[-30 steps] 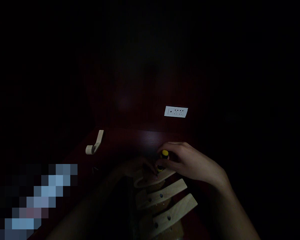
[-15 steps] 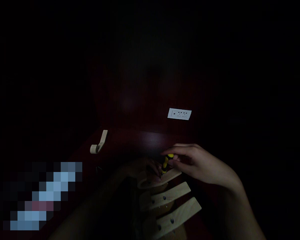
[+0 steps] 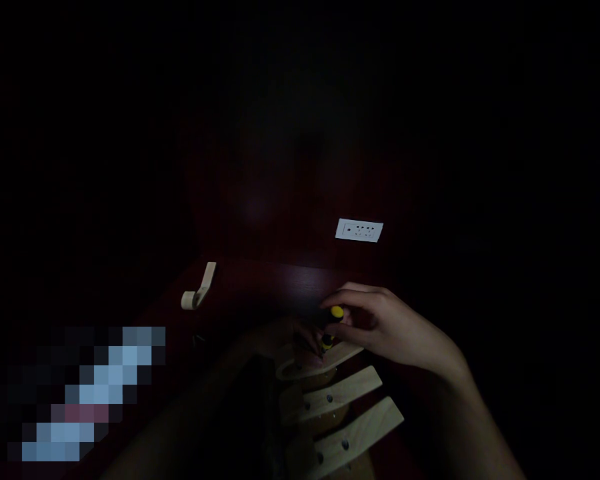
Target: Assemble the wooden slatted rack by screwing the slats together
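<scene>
My right hand [image 3: 367, 320] is closed around a short black-and-yellow screwdriver [image 3: 337, 312], its yellow end up and its tip pointing down at a pale wooden hook [image 3: 343, 357]. In deep shadow, my left hand [image 3: 300, 337] has its fingertips brought together beside the screwdriver's lower end, touching the same hook; what they pinch there is hidden. Two more wooden hooks, a middle one [image 3: 353, 387] and a near one [image 3: 363, 433], lie in a row towards me across a wooden board [image 3: 353, 465]. Dark holes show in both.
Another wooden hook [image 3: 203, 287] lies apart on the dark red tabletop [image 3: 250, 280] at the left. A white socket plate [image 3: 359, 230] sits in the upright dark red panel behind. At the lower left is a pixelated bluish patch [image 3: 100, 380]. The surroundings are very dark.
My right hand has turned slightly about the screwdriver, and its wrist has shifted a little left. The screwdriver stands more upright. The left hand stays at the hook.
</scene>
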{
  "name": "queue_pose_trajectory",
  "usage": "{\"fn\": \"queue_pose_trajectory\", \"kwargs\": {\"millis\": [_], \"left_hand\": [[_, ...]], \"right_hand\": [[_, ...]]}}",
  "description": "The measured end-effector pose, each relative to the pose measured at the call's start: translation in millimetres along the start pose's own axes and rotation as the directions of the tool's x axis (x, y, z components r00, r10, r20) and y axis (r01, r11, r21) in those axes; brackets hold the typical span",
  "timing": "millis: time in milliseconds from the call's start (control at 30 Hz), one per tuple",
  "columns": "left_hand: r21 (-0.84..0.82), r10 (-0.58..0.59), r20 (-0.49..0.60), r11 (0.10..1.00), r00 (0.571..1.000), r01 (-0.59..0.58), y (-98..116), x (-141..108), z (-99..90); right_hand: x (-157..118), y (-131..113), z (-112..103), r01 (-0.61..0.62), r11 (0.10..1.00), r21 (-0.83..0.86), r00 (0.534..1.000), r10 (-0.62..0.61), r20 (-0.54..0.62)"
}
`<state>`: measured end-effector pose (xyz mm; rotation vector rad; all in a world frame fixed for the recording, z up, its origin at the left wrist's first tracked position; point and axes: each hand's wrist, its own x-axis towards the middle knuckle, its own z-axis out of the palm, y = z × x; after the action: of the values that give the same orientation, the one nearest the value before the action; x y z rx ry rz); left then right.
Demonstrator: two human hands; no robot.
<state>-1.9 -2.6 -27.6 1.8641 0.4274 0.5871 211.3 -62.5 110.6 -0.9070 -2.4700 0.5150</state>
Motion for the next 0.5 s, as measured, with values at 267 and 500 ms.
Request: {"fn": "queue_pose_trajectory", "kwargs": {"millis": [267,500], "left_hand": [[-0.045,-0.068,-0.012,0.997,0.998,0.067,-3,0,1.0],[0.004,0.045,0.027,0.999,0.999,-0.045,-12,0,-3.4]], "right_hand": [[-5,0,-7,0.003,1.000,-0.003,0.999,-0.002,0.050],[-5,-3,-10,0.004,1.000,0.004,0.998,-0.004,0.065]]}}
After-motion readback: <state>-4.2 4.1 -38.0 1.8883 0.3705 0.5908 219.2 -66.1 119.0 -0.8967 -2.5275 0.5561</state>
